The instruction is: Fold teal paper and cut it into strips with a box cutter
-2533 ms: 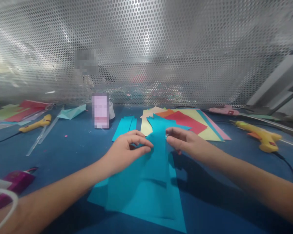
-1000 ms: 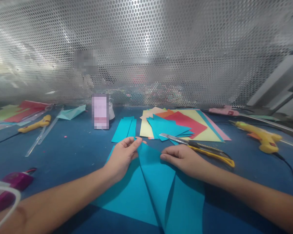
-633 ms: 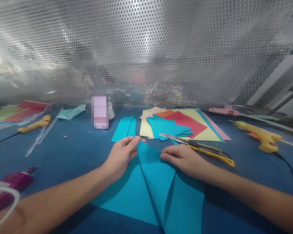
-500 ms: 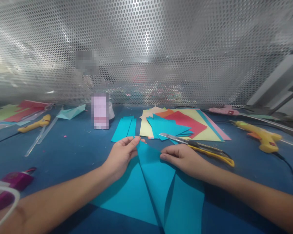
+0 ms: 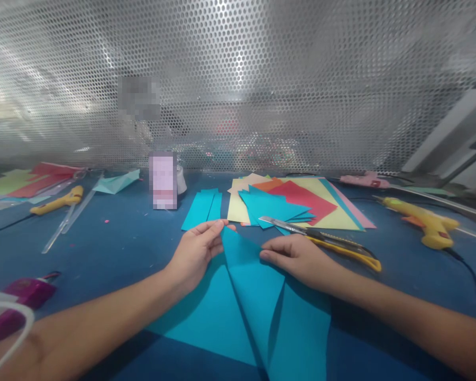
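Note:
A large sheet of blue paper (image 5: pixel 254 280) lies between my hands, with one part folded over into a narrow, loose flap. My left hand (image 5: pixel 200 248) pinches the flap's pointed far end between thumb and fingers. On the right edge of the same flap, my right hand (image 5: pixel 291 256) grips the paper between thumb and forefinger. Just beyond the right hand lies a yellow and black utility knife (image 5: pixel 341 244), its blade out and resting over small blue paper pieces (image 5: pixel 272 203).
Blue strips (image 5: pixel 202 209) lie beyond my left hand, near an upright phone (image 5: pixel 163 180). Coloured sheets (image 5: pixel 319 196) are stacked at the back. Yellow glue guns flank the table, one left (image 5: pixel 59 201), one right (image 5: pixel 422 219). A perforated metal panel (image 5: pixel 238 90) stands behind.
Both hands keep their hold on the blue paper. The left hand and the flap's tip have shifted very slightly; otherwise the scene looks almost the same.

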The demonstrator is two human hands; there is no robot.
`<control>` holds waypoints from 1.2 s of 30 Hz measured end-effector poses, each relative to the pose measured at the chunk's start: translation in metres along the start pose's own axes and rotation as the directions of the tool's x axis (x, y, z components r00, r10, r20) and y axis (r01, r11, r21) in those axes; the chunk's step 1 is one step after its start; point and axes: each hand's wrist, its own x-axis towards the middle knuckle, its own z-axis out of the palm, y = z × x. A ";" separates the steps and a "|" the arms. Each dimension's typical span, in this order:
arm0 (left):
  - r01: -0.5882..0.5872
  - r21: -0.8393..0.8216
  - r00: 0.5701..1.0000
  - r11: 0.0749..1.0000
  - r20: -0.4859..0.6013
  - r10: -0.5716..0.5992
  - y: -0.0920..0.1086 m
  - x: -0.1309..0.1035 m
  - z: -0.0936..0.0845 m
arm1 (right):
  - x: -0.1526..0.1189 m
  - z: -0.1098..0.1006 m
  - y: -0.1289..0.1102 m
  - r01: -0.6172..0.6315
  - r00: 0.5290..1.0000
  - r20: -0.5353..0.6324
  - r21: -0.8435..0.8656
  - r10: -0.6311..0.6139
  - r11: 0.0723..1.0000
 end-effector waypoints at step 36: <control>-0.280 0.361 0.960 0.889 0.091 0.266 0.005 0.017 -0.012 | -0.002 0.005 0.004 0.161 0.979 -0.078 -0.256 -0.187 0.953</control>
